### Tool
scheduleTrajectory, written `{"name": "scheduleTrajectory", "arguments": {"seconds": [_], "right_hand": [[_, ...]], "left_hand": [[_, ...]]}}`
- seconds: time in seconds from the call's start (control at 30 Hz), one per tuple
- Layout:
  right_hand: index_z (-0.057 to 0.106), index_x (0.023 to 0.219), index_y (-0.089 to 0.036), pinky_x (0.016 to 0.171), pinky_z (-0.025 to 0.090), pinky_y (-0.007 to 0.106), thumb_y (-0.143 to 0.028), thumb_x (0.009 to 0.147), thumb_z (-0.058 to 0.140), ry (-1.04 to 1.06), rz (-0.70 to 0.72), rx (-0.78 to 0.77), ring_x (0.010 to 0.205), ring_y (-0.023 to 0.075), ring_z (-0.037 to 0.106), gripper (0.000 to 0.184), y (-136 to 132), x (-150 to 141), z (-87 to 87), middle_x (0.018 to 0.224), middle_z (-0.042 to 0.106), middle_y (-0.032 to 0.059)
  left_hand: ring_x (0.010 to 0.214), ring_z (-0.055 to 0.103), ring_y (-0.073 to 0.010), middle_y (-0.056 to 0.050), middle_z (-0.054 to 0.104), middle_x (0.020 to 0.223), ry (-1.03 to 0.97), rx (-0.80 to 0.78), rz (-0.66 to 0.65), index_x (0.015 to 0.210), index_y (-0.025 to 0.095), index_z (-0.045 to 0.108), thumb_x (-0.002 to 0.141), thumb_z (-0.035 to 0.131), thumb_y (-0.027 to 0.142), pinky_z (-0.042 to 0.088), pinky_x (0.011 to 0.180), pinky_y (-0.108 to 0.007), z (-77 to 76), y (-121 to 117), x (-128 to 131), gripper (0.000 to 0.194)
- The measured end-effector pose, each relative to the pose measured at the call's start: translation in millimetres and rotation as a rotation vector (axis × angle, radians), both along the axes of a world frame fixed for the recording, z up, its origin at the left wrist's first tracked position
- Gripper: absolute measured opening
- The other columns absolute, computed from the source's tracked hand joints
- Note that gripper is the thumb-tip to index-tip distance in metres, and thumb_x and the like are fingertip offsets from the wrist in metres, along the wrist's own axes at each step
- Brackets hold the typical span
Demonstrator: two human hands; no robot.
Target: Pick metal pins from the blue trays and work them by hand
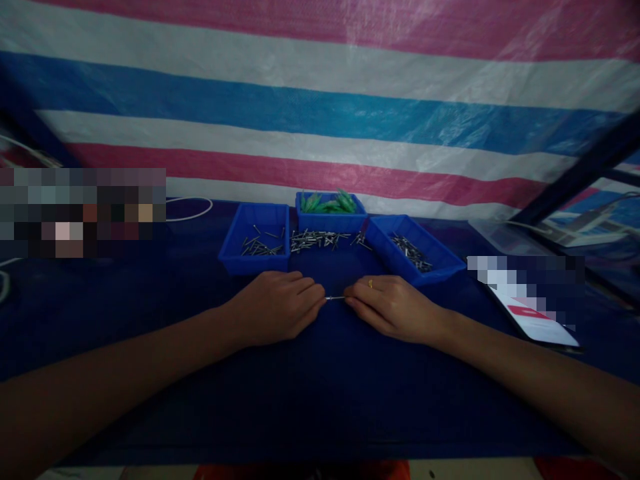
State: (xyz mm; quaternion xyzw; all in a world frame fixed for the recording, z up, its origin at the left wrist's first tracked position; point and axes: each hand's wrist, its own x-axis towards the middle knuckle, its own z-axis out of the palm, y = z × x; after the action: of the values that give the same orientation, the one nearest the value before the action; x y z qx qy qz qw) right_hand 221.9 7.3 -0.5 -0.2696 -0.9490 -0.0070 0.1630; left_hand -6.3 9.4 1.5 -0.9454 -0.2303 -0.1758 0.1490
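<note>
Low over the table's middle, a thin silver metal rod (335, 298) spans the gap between my two hands. My left hand (283, 307) is closed on its left end, and my right hand (393, 307), with a ring on one finger, pinches the right end. Both ends are hidden in my fingers, so I cannot tell whether it is one piece or two joined. Just beyond my hands lies a loose pile of similar metal pins (320, 239). More pins lie in the left blue bin (255, 267) and in the right blue bin (440, 272).
Behind the pile, a blue bin (333, 223) holds green pieces (325, 203). A phone-like device (545, 330) with a lit screen lies at the right on the blue table (300, 413). A white cable (197, 208) loops at the left. A striped sheet (320, 113) hangs behind.
</note>
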Motion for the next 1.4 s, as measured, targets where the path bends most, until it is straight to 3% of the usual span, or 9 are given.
{"name": "scheduleTrajectory", "arguments": {"seconds": [0.57,0.97,1.23,1.4], "right_hand": [[0.057,0.083,-0.014,0.058,0.039,0.024,-0.024,0.094,0.035,0.001,0.005,0.008,0.06,0.0118,0.052,0.026,0.2,1.2,-2.7,0.067,0.057,0.0029],[0.057,0.085,-0.013,0.059,0.039,0.023,-0.024,0.096,0.034,0.001,0.03,0.043,0.06,0.0116,0.051,0.028,-0.7,0.3,-0.2,0.067,0.057,0.0029],[0.057,0.079,-0.014,0.06,0.04,0.023,-0.024,0.096,0.033,-0.02,0.083,0.09,0.059,0.0116,0.049,0.031,1.1,0.3,-2.1,0.066,0.056,0.0024],[0.058,0.086,-0.013,0.061,0.04,0.024,-0.024,0.097,0.032,-0.036,0.119,0.106,0.061,0.0119,0.049,0.031,0.9,0.0,-1.2,0.067,0.056,0.0025]], "left_hand": [[0.068,0.056,-0.0139,-0.001,0.058,0.076,0.001,0.004,-0.012,0.089,0.015,0.054,0.092,0.038,0.021,0.044,0.061,-0.025,-3.4,0.7,-1.8,0.017],[0.07,0.058,-0.0137,-0.002,0.06,0.079,-0.036,0.003,-0.014,0.089,0.015,0.055,0.091,0.041,0.024,0.045,0.061,-0.024,-3.6,0.8,-1.2,0.016],[0.07,0.06,-0.0106,0.0,0.063,0.08,-0.113,0.071,-0.129,0.092,0.016,0.058,0.091,0.045,0.022,0.047,0.064,-0.022,-1.2,-0.7,-0.1,0.014],[0.071,0.059,-0.0099,0.001,0.064,0.08,-0.121,0.077,-0.185,0.094,0.017,0.058,0.091,0.047,0.023,0.047,0.065,-0.022,-1.3,-2.0,-1.1,0.013]]}}
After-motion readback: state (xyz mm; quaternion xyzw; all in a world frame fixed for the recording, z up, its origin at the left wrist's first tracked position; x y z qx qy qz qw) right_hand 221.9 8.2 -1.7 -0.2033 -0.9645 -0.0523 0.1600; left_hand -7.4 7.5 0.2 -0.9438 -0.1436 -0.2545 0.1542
